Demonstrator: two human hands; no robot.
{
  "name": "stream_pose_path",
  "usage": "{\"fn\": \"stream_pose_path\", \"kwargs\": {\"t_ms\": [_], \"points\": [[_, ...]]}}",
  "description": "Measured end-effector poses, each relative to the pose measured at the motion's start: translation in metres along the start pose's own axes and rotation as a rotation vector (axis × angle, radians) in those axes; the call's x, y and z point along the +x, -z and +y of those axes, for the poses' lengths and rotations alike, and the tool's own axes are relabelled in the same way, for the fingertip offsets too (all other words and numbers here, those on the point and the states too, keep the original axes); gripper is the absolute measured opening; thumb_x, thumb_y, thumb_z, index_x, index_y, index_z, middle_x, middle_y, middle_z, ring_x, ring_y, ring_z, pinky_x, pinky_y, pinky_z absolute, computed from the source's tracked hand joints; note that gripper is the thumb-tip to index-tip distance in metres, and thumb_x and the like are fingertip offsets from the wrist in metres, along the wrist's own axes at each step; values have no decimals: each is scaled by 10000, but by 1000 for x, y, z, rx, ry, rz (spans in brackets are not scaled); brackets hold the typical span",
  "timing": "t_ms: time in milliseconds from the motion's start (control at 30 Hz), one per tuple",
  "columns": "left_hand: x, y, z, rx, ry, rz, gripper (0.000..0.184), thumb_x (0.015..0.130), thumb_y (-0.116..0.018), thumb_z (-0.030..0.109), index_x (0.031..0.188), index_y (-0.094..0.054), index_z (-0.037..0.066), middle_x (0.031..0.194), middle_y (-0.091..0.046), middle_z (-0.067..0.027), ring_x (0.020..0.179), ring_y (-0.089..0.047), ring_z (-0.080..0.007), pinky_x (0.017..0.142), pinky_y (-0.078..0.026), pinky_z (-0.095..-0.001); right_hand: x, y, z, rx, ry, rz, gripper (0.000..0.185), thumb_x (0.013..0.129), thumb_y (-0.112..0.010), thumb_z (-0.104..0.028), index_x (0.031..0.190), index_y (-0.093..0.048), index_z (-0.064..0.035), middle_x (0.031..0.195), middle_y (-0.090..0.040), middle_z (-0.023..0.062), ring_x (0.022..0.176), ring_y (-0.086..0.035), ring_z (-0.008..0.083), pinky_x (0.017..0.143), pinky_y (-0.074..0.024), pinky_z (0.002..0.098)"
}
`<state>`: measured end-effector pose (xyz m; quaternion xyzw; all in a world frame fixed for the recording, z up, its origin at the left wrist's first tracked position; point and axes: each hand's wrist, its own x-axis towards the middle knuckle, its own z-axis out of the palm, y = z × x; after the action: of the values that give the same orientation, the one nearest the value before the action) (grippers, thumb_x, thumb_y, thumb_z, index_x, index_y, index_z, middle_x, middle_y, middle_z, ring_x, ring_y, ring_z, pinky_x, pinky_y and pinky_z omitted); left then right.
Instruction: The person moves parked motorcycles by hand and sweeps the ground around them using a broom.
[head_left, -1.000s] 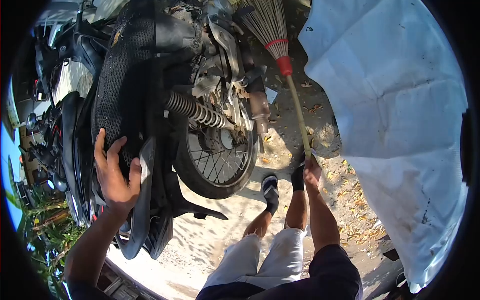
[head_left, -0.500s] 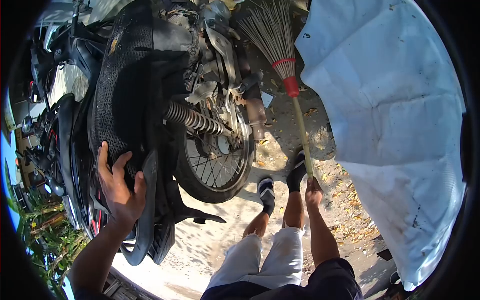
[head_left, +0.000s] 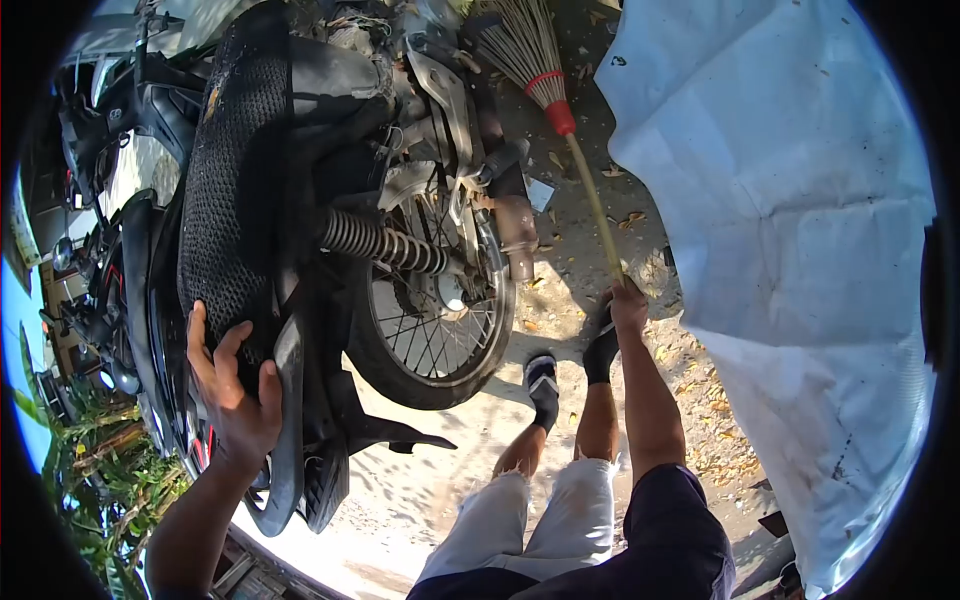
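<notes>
My right hand is wrapped round the wooden handle of a stick broom. Its bristles fan out beyond a red collar and lie on the ground by the motorcycle's front part. My left hand rests with fingers spread on the rear of the mesh-covered seat. Beside that hand curves the dark grab rail of the motorcycle. Lower down are the bike's rear wheel, shock absorber spring and exhaust pipe.
A large pale tarpaulin drapes along the right side. Fallen leaves litter the dirt ground. More motorcycles stand at the left, with green plants behind them. A small white scrap lies near the exhaust.
My right hand has pushed forward with the broom, and the bristles have moved forward and left towards the motorcycle. My left hand stays on the seat.
</notes>
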<state>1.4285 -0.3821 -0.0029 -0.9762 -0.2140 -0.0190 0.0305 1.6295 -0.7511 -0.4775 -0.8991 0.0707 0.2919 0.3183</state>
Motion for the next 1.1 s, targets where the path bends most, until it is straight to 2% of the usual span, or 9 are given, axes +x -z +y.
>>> {"fn": "stream_pose_path", "kwargs": {"t_ms": [133,233,300,467,667,800,867,967,1100], "points": [[0,-1,2,-35,40,13,404,787,-541,-9,1190,-537,-39,1474,-283,-294,1296,-394,-446,1005,-397,-459,-92,11,22,203,256,190,348,936,-598,-345,1225,-647,-157,936,-712,165,807,-684,310,672,-515,371],[3,4,7,-15,75,-19,432,755,-551,-20,1187,-541,-34,1472,-277,-303,1334,-348,-463,1074,-325,-492,-114,33,23,406,-75,-44,368,944,-608,-299,1240,-629,-80,868,-706,84,665,-613,207,585,-462,314],[3,4,6,-5,69,-12,435,756,-550,-21,1190,-542,-28,1474,-276,-306,1351,-327,-474,1093,-296,-499,-105,35,15,234,32,-44,380,952,-587,-321,1245,-625,-83,785,-693,94,618,-570,175,553,-435,312],[1,4,4,-19,71,-11,419,780,-553,-6,1199,-542,-18,1479,-271,-307,1371,-304,-479,1100,-287,-507,-5,-5,-42,-23,184,161,360,921,-575,-355,1187,-641,-123,904,-669,231,879,-631,441,735,-508,487],[-1,-1,3,9,40,-1,372,847,-541,69,1208,-540,-20,1477,-313,-284,1314,-400,-444,1039,-375,-468,159,-16,-135,-47,140,97,393,930,-493,-417,1074,-672,-98,992,-678,220,923,-645,436,811,-505,523],[-2,2,-4,12,34,14,375,832,-560,80,1195,-557,-13,1481,-306,-283,1332,-376,-448,1060,-352,-476,114,-62,-99,124,59,235,324,942,-579,-334,1068,-674,-51,658,-639,110,566,-624,253,521,-449,388],[-2,3,-3,-23,69,0,380,823,-568,83,1191,-561,-11,1481,-303,-281,1341,-363,-454,1069,-341,-482,39,-80,-66,268,45,328,307,947,-582,-301,1035,-660,-17,594,-561,93,479,-517,211,497,-418,397],[-3,2,-3,2,83,16,392,805,-578,78,1191,-563,15,1481,-298,-279,1347,-349,-473,1074,-332,-515,-82,-52,-44,730,-130,22,275,978,-538,-281,1123,-617,-61,566,-465,-6,415,-413,86,365,-306,266],[-4,1,-5,22,70,28,379,808,-588,114,1179,-566,37,1477,-305,-279,1351,-340,-481,1072,-332,-539,-116,-31,-35,804,-105,-6,209,996,-511,-291,1017,-598,-102,571,-444,-30,397,-377,60,340,-288,232]]}}
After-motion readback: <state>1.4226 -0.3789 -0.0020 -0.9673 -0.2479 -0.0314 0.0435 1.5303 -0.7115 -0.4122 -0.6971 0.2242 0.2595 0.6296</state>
